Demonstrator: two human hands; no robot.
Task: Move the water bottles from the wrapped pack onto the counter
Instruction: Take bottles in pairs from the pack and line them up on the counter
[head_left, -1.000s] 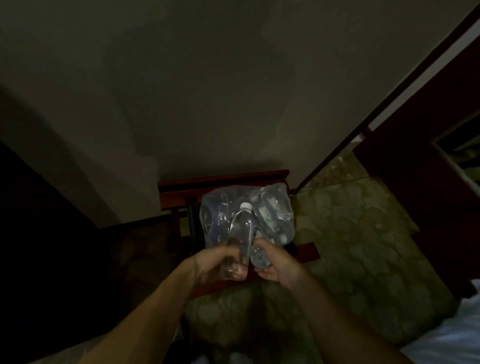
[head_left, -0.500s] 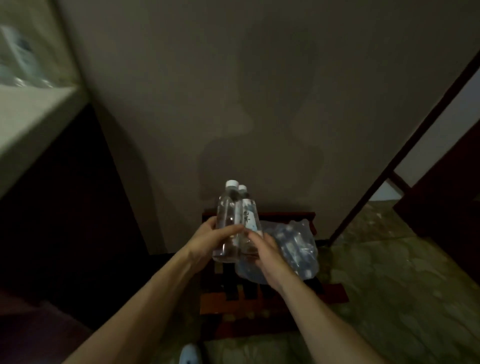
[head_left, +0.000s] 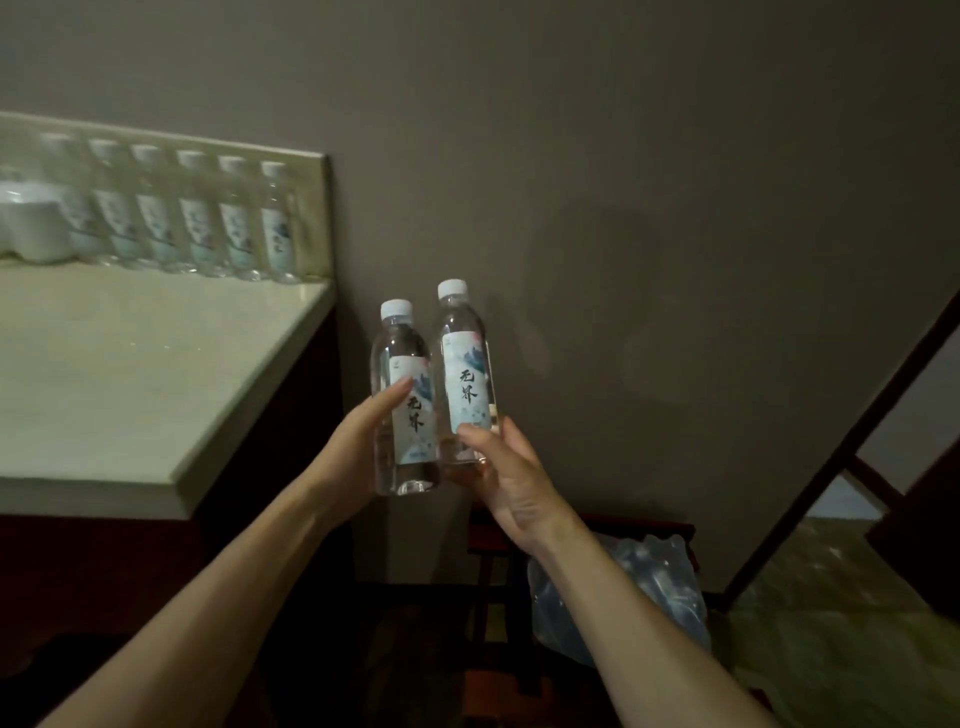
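Your left hand (head_left: 358, 441) gripped one bottle (head_left: 402, 400) around its lower half, thumb across the label. Your right hand (head_left: 506, 470) gripped a second bottle (head_left: 465, 371) near its base, thumb on the label's lower edge. Both bottles were upright, white caps up, side by side and touching or nearly so, held in the air in front of the grey wall (head_left: 623, 182). Both looked full of clear water.

The tabletop (head_left: 130, 374) lay at 9 o'clock from the held bottles, pale, with its near corner close to your left hand. Neither held bottle was over it. At its back edge, toward 10 o'clock, a row of bottles (head_left: 208, 218) stood upright against the backsplash, blurred, labels facing you. A white object (head_left: 31, 223) sat at the row's left end; too blurred to tell what it was.

The pack (head_left: 649, 597) sat at 5 o'clock, below your right forearm, its clear wrap crumpled, with bottles inside. It rested on a dark red wooden stand (head_left: 493, 540), partly hidden by the arm. Greenish patterned floor (head_left: 831, 623) showed at 4 o'clock.
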